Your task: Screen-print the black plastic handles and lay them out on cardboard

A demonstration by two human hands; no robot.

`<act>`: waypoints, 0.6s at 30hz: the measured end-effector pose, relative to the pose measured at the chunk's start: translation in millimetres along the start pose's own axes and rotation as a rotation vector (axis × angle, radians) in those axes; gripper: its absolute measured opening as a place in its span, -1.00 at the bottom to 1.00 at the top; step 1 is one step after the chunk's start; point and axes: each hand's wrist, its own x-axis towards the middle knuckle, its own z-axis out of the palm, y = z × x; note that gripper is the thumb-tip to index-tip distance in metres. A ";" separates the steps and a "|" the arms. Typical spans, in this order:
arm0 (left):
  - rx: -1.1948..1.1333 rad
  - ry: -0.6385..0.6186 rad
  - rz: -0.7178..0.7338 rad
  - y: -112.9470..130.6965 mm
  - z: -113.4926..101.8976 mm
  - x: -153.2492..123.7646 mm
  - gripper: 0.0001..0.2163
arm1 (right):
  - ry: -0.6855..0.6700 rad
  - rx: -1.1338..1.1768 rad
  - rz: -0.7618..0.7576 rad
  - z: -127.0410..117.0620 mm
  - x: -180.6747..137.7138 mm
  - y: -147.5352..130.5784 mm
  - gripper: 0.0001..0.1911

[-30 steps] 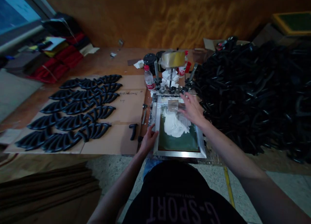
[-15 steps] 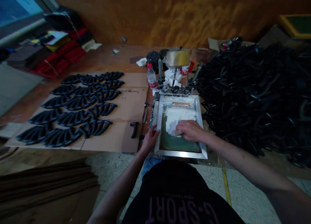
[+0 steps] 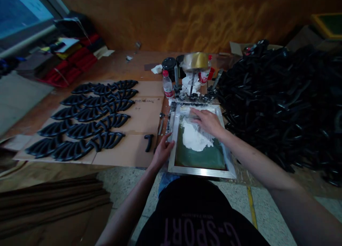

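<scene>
A silk-screen frame (image 3: 203, 172) with silver metal edges lies in front of me, its green mesh (image 3: 192, 159) carrying a thick patch of white ink (image 3: 196, 137). My left hand (image 3: 163, 150) grips the frame's left edge with thumb and fingertips; part of the grip is hidden. Over the far part of the mesh is my right hand (image 3: 207, 122), fingers stretched toward the upper left. It covers the spot where a wooden-handled squeegee lay, so contact with it cannot be made out. Clamps (image 3: 193, 96) stand at the frame's far edge.
To the left, rows of black curved handle-like parts (image 3: 88, 112) lie on cardboard (image 3: 128, 150), with a single one (image 3: 148, 142) nearer me. A big heap of black parts (image 3: 278, 103) is at right. A bottle (image 3: 167, 84) and a tape roll (image 3: 196, 62) stand behind.
My right hand has moved from the middle of the white ink to the frame's far end, and its fingers have straightened. The frame's near edge appears larger and slightly raised.
</scene>
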 end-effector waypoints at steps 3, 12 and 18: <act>-0.076 0.062 0.053 39.6 -4.3 -7.9 -0.46 | 0.154 0.053 0.173 -33.2 16.1 41.2 -0.54; -0.431 0.065 0.434 125.6 3.5 39.5 -0.52 | 0.048 0.076 0.256 27.0 -70.1 64.9 -0.76; -0.457 -0.037 0.012 67.0 50.4 5.8 -0.46 | -0.188 0.004 0.284 71.4 -79.0 -9.6 -0.83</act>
